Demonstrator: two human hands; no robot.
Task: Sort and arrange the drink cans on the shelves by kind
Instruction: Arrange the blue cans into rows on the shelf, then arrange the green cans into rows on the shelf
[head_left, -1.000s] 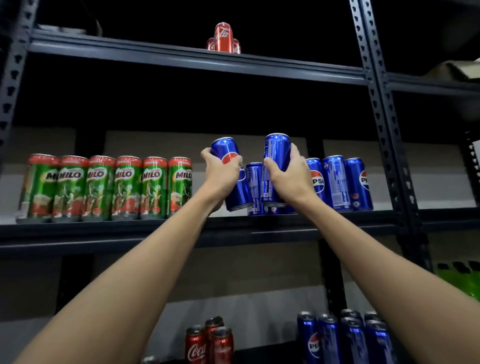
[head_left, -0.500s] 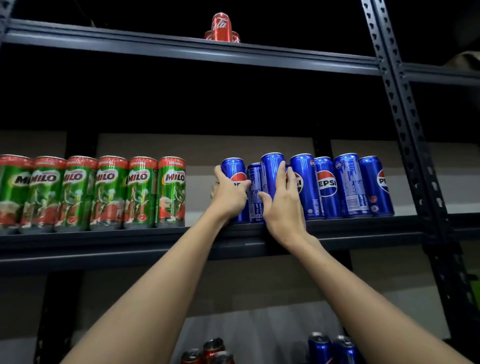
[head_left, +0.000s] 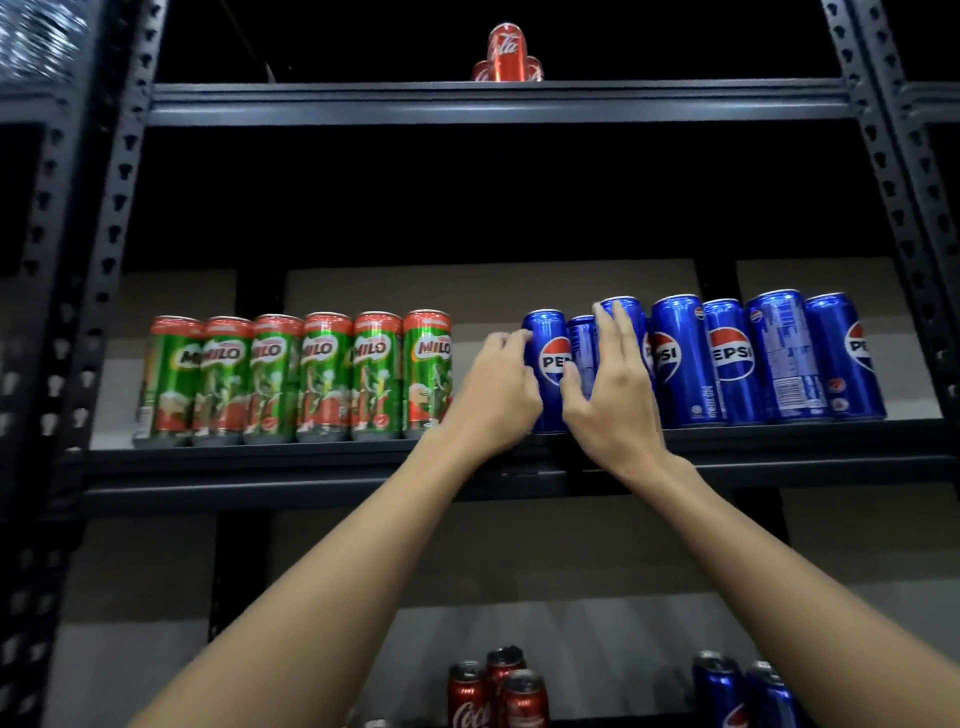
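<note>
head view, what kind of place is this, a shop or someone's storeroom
Probably a storeroom or stockroom rather than a shop floor, though that is a guess. The dark metal rack has bare slotted uprights, cans stand grouped by kind, green Milo cans beside blue Pepsi cans, and no price tags or signs show.

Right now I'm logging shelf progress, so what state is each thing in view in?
Milo cans: six upright, one row, middle shelf left.
Pepsi cans: upright, grouped on middle shelf right.
Left hand: fingers loosely curled beside the leftmost Pepsi can.
Right hand: fingers straight against a front Pepsi can.
Coke cans: upright, top shelf.
Lower shelf: Coke cans left, Pepsi cans right, upright.
</note>
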